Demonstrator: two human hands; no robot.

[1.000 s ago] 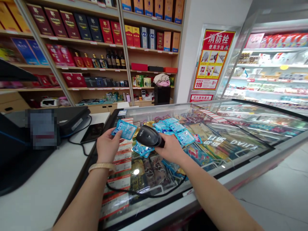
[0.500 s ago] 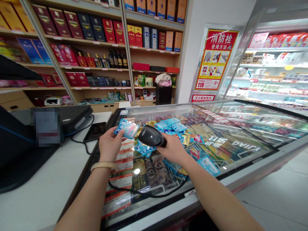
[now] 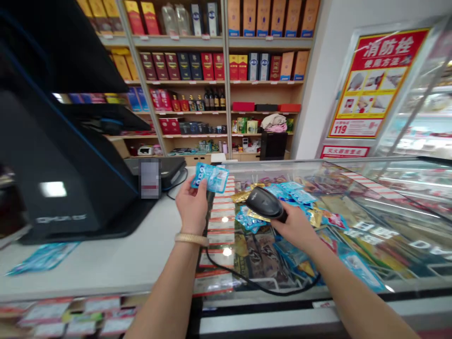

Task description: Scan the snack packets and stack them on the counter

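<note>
My left hand (image 3: 192, 200) pinches a small blue snack packet (image 3: 212, 178) between thumb and fingers, raised over the left edge of the glass-topped freezer (image 3: 268, 308). In my right hand (image 3: 298, 228) is a black handheld barcode scanner (image 3: 264, 203), its head pointing left toward the packet, with a gap between them. The scanner's black cord (image 3: 268, 293) loops across the glass below. Under and behind the scanner lies a pile of blue packets (image 3: 291, 190) mixed with gold packets (image 3: 315, 217). The handle is mostly hidden by my fingers.
On the left a white counter (image 3: 141, 254) holds a black checkout terminal (image 3: 77, 188) and another blue packet (image 3: 45, 258). Shelves of boxed bottles (image 3: 183, 66) line the back wall. A red fire-hydrant poster (image 3: 379, 84) hangs at right.
My view has swung left, bringing more of the terminal and counter into sight. The packet in my left hand has moved away from the scanner, widening the gap. Both hands keep their holds.
</note>
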